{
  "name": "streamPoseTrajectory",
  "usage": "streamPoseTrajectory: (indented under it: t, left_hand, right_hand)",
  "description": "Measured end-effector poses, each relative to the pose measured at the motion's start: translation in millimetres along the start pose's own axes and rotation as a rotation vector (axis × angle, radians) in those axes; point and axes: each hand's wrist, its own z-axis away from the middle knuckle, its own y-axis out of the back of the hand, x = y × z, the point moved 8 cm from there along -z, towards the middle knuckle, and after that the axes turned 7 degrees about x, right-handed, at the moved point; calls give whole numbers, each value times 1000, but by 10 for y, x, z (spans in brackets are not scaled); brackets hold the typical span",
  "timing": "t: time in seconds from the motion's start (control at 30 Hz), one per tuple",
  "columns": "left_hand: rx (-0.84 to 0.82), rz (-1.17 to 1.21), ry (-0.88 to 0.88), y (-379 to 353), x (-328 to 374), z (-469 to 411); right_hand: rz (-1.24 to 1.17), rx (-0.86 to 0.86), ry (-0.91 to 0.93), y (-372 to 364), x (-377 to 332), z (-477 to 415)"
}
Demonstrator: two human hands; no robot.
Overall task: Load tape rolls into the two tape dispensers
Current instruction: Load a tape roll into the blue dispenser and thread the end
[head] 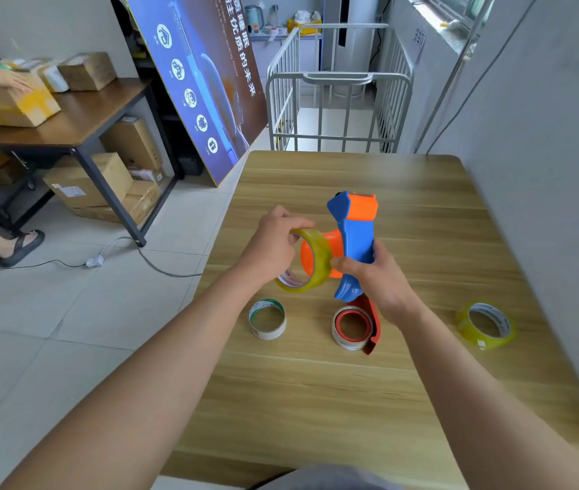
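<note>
My right hand (378, 277) grips the handle of a blue and orange tape dispenser (355, 238), held upright above the wooden table (422, 213). My left hand (274, 244) holds a yellowish clear tape roll (314, 258) against the dispenser's orange hub. Below them on the table lies a red dispenser (373, 323) with a white roll around its hub. A white tape roll (267, 318) with a green-printed core lies to the left. Another yellowish clear roll (486, 324) lies at the right.
A grey wall runs along the table's right side. A metal cage cart (337, 90) stands beyond the far edge. To the left are a tiled floor, a blue poster board (199, 83) and a dark table (79, 118) with cardboard boxes, where another person's hand rests.
</note>
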Motion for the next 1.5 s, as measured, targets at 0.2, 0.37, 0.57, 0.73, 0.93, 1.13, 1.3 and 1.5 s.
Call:
streamPoseTrajectory:
  t: [0.2,0.37,0.57,0.73,0.93,1.13,1.3,1.5]
  left_hand:
    - [178,18,103,174,-125,31]
    - [175,23,170,149,-227,63]
    - [178,-10,307,158,-392,89]
    - [128,112,390,91,-464,109]
    - [-176,363,461,-216,-447,244]
    - [-241,292,402,-201,-487,244]
    - [-268,381,479,-227,-460,282]
    - [-195,212,394,-126,-412,228]
  right_hand:
    - [-21,-31,-19,-81,15,66]
    - [-11,-54,-35,-142,-13,118]
    - [-75,-111,-128,-247,56,170]
    - [-69,-77,-129,-269,65,145]
    - [-88,-32,-131,-258,88,102]
    - [-108,-38,-183,-249,158,62]
    - [-104,-11,-253,-192,137,0]
    - [-139,-58,-258,-249,94,28]
